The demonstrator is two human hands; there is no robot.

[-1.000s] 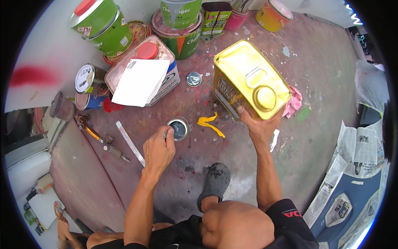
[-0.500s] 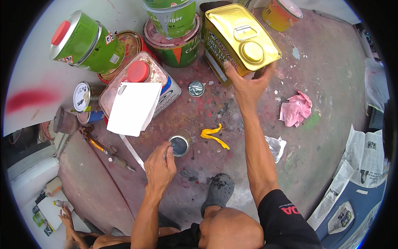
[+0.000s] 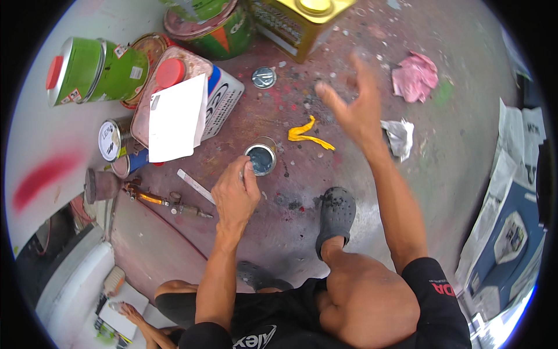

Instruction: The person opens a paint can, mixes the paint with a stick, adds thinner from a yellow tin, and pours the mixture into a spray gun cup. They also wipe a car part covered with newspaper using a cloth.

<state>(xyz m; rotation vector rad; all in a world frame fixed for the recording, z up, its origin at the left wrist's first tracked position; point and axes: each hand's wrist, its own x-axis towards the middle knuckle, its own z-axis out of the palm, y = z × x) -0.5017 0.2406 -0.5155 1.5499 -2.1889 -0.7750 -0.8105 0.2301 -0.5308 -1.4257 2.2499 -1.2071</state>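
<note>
My left hand is closed at the near-left rim of a small open can with dark grey liquid inside. The thumb and fingers press together there, and what they pinch is hidden. My right hand, slightly blurred, is in the air with thumb and fingers spread and nothing in it. Beyond it a rectangular gold tin with a yellow cap stands on the floor, apart from the hand. A twisted yellow strip lies right of the can. Behind the can is a round metal lid.
White sheets lie on a red-capped rectangular container at left, beside green tins. A spray gun and a pale flat strip lie nearer. A pink cloth and crumpled white piece are right.
My right hand has let go of the gold tin, which now stands on the floor, and has drawn back from it. My left hand stays at the small can. The view has shifted.
</note>
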